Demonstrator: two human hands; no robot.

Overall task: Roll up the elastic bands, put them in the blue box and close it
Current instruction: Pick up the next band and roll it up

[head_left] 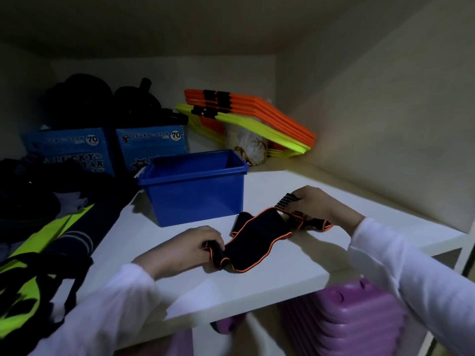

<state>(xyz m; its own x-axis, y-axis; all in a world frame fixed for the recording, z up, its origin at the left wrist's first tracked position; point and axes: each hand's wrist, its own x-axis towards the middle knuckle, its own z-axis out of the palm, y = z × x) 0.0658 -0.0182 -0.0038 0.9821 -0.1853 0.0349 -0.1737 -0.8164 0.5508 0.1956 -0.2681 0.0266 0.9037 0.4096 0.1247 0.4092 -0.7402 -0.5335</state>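
Observation:
A black elastic band with orange edging (pixel 257 237) lies stretched across the white shelf (pixel 282 273), in front of the blue box. My left hand (pixel 187 246) grips its near left end, which is curled over. Its far right end, a ribbed black strip, is pinched in my right hand (pixel 318 205). The blue plastic box (pixel 195 186) stands open on the shelf just behind the band. I see no lid on it, and its inside is dark.
Two blue "Lucky Star" cartons (pixel 151 145) stand behind the box, with black gear on top. Orange and yellow flat hurdles (pixel 257 116) lean in the back right corner. Dark and neon-yellow clothing (pixel 38 240) covers the left. A purple ribbed item (pixel 354 322) sits under the shelf.

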